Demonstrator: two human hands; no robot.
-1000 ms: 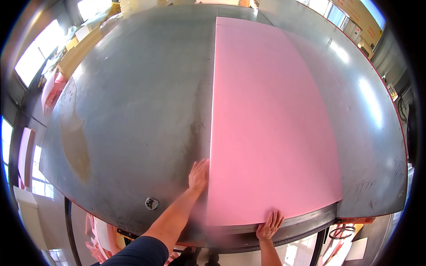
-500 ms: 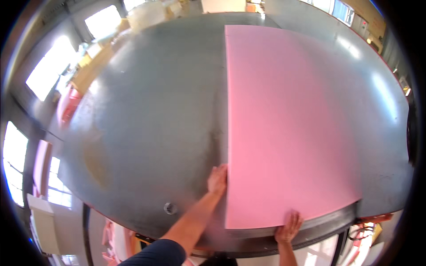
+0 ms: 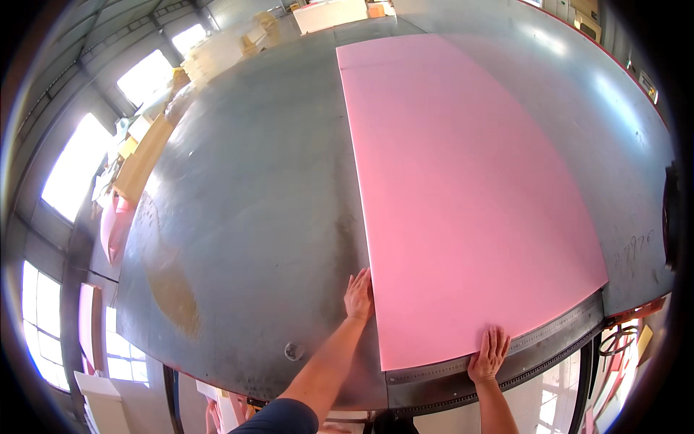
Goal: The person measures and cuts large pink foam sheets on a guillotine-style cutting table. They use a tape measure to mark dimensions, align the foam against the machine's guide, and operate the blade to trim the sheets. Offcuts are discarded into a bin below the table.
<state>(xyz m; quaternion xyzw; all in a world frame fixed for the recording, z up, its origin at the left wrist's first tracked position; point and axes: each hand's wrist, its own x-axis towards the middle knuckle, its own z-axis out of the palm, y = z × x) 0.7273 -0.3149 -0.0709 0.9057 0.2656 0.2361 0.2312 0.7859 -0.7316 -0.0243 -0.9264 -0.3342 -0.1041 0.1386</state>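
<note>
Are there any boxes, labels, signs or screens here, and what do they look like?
Scale strip: along the table's near edge under the pink sheet, a long dark metal band with fine ruler marks.
Scribble: on the grey table right of the sheet, faint dark handwriting.
No boxes, signs or screens clear enough to tell.

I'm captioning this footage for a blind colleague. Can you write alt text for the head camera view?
A person's left hand presses against the left edge of a long pink sheet lying flat on a large grey metal table, while the right hand rests at its near edge, by a metal ruler strip.
</note>
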